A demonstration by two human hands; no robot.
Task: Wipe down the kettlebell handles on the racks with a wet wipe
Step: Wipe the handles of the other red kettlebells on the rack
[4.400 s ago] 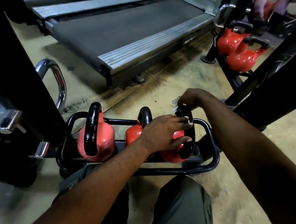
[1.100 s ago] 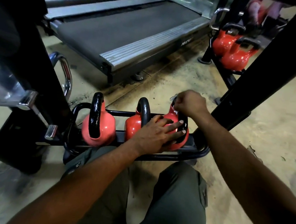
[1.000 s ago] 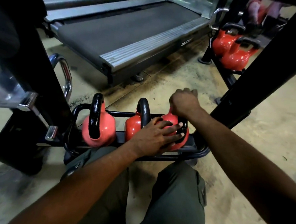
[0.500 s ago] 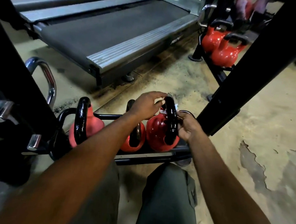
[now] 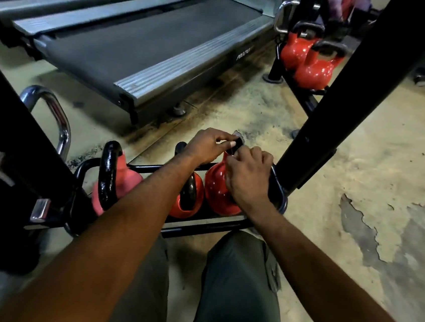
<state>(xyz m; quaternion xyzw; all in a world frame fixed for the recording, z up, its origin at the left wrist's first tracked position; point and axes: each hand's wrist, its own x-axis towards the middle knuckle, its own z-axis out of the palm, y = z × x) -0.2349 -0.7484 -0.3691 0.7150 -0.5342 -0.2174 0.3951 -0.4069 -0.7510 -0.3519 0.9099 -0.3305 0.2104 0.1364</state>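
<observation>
Three red kettlebells with black handles stand in a low black rack (image 5: pixel 200 228). My left hand (image 5: pixel 208 144) reaches over the middle kettlebell (image 5: pixel 187 200) and pinches the top of the right kettlebell's handle (image 5: pixel 238 142). My right hand (image 5: pixel 249 177) curls over the near side of that handle, above the red body (image 5: pixel 215 187). A small whitish scrap of the wet wipe (image 5: pixel 236 132) peeks out at the handle's top; the rest is hidden by my fingers. The left kettlebell (image 5: pixel 115 177) stands untouched.
A treadmill (image 5: pixel 145 43) lies ahead on the left. A slanted black post (image 5: pixel 344 96) rises right beside the rack. Two more red kettlebells (image 5: pixel 313 69) sit on a rack at the back right. A chrome bar (image 5: pixel 54 112) and black frame stand at left.
My left hand left the right kettlebell's body and took hold of the handle's top. My right hand came down from the top to the handle's near side.
</observation>
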